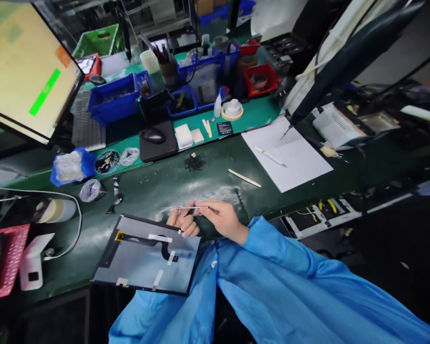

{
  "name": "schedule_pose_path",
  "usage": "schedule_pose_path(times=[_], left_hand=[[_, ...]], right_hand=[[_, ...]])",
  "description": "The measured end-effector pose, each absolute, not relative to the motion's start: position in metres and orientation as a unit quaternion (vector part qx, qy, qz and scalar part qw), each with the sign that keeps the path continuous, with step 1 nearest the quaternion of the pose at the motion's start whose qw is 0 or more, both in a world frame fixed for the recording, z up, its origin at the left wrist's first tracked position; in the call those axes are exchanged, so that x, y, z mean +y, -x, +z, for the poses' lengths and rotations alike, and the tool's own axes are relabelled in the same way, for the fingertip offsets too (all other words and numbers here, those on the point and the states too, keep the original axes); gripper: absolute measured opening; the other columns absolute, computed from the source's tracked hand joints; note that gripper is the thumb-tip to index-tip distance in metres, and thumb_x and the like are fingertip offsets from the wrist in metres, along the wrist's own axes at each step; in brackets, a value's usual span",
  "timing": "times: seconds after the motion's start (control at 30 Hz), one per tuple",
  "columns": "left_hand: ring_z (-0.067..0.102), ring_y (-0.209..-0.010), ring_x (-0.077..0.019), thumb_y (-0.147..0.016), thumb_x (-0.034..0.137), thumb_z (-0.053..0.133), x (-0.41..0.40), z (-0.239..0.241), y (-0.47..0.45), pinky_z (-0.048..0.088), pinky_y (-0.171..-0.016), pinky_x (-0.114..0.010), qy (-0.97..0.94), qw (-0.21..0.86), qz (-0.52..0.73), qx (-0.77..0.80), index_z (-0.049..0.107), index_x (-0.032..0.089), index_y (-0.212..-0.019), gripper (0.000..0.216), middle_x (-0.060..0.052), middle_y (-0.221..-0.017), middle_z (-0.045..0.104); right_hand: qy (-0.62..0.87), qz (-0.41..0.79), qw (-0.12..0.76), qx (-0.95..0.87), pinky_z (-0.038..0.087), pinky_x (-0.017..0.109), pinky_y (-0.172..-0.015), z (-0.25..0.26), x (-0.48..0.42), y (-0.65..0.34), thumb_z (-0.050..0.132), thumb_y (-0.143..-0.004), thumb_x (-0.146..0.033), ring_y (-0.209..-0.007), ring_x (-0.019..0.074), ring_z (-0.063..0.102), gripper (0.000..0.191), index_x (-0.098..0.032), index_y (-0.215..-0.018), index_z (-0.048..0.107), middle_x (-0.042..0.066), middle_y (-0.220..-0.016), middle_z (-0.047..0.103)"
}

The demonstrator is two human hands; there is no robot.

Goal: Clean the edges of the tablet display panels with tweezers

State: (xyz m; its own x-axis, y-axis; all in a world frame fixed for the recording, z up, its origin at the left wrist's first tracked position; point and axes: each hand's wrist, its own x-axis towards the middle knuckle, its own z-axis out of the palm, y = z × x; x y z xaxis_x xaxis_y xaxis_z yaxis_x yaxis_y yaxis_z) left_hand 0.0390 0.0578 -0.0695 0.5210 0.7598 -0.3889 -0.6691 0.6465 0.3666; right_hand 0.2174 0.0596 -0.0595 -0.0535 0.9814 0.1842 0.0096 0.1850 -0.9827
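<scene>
In the head view a tablet-sized display panel (139,258), its grey back up, with a black ribbon cable (143,240) and pieces of pale tape, tilts over the front of the bench. My left hand (184,223) shows at the panel's upper right edge, fingers curled round that edge; the forearm passes beneath the panel. Beyond that edge my right hand (224,219) is closed on a thin metal tool, apparently tweezers (181,208), pointing left. The tool crosses just above my left fingers; whether they touch it I cannot tell.
A cream stick (244,178) and white paper (294,157) with a pen-like tool (271,156) lie right. A hanging electric screwdriver (301,105) points at the paper. Black crumbs (195,162) lie ahead. Blue bins (112,98) and a mouse (153,135) stand behind; a pink tray (16,258) is left.
</scene>
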Motion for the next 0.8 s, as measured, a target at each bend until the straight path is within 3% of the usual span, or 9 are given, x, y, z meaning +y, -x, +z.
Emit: schedule_pose_path(times=[0.13,0.27,0.33,0.43,0.5,0.6,0.73,0.8], left_hand=[[0.029,-0.037,-0.0062,-0.106,0.023,0.018,0.057,-0.056,-0.042,0.027,-0.05,-0.025,-0.126,0.856,0.415,0.282,0.066,0.02,-0.125,0.052,0.005,-0.059,0.04],[0.033,-0.036,-0.0056,-0.109,0.032,0.021,0.061,-0.061,-0.05,0.026,-0.048,-0.024,-0.123,0.859,0.397,0.3,0.069,0.019,-0.103,0.05,0.005,-0.058,0.038],[0.033,-0.035,-0.0057,-0.109,0.033,0.026,0.066,-0.069,-0.051,0.025,-0.047,-0.024,-0.122,0.86,0.387,0.31,0.065,0.019,-0.093,0.045,0.006,-0.055,0.034],[0.03,-0.031,-0.0072,-0.108,0.029,0.031,0.073,-0.078,-0.044,0.021,-0.043,-0.025,-0.127,0.86,0.376,0.321,0.061,0.019,-0.089,0.037,0.008,-0.052,0.028],[0.029,-0.03,-0.0078,-0.106,0.027,0.034,0.076,-0.08,-0.035,0.02,-0.041,-0.025,-0.135,0.858,0.37,0.329,0.06,0.02,-0.092,0.031,0.008,-0.052,0.029],[0.033,-0.031,-0.0081,-0.102,0.023,0.043,0.075,-0.078,-0.023,0.025,-0.041,-0.025,-0.152,0.855,0.362,0.338,0.06,0.022,-0.098,0.017,0.008,-0.055,0.035],[0.035,-0.031,-0.009,-0.091,0.021,0.057,0.071,-0.074,-0.016,0.032,-0.04,-0.023,-0.18,0.849,0.363,0.341,0.058,0.024,-0.101,0.012,0.009,-0.054,0.039],[0.034,-0.03,-0.0097,-0.084,0.022,0.062,0.069,-0.072,-0.015,0.033,-0.039,-0.023,-0.195,0.845,0.359,0.344,0.057,0.024,-0.097,0.014,0.01,-0.051,0.038]], right_hand=[[0.449,0.475,0.511,-0.559,0.062,0.039,-0.087,-0.067,0.053,-0.225,0.055,-0.102,-0.049,-0.085,0.0212,0.077,0.039,-0.02,-0.111,0.079,0.008,-0.094,0.081],[0.437,0.502,0.48,-0.572,0.064,0.037,-0.08,-0.072,0.051,-0.237,0.051,-0.103,-0.05,-0.083,0.0208,0.078,0.043,-0.019,-0.117,0.078,0.008,-0.097,0.081],[0.422,0.502,0.459,-0.599,0.063,0.038,-0.086,-0.07,0.052,-0.248,0.053,-0.102,-0.047,-0.091,0.022,0.077,0.039,-0.021,-0.116,0.078,0.008,-0.103,0.081],[0.452,0.397,0.421,-0.679,0.057,0.041,-0.099,-0.063,0.065,-0.28,0.058,-0.101,-0.038,-0.11,0.0245,0.072,0.029,-0.024,-0.117,0.077,0.009,-0.118,0.077],[0.549,0.28,0.398,-0.68,0.058,0.041,-0.091,-0.061,0.082,-0.309,0.062,-0.097,-0.033,-0.095,0.0242,0.073,0.028,-0.023,-0.119,0.075,0.009,-0.114,0.077],[0.68,0.162,0.292,-0.653,0.056,0.045,-0.087,-0.066,0.109,-0.348,0.071,-0.089,-0.027,-0.09,0.028,0.07,0.023,-0.019,-0.109,0.077,0.013,-0.109,0.074],[0.716,0.193,0.199,-0.641,0.053,0.039,-0.074,-0.076,0.129,-0.369,0.077,-0.08,-0.025,-0.076,0.0252,0.066,0.005,-0.02,-0.083,0.076,0.008,-0.085,0.07],[0.705,0.213,0.191,-0.649,0.052,0.038,-0.07,-0.077,0.129,-0.366,0.077,-0.079,-0.023,-0.07,0.0232,0.063,0.008,-0.021,-0.074,0.072,0.006,-0.076,0.068]])
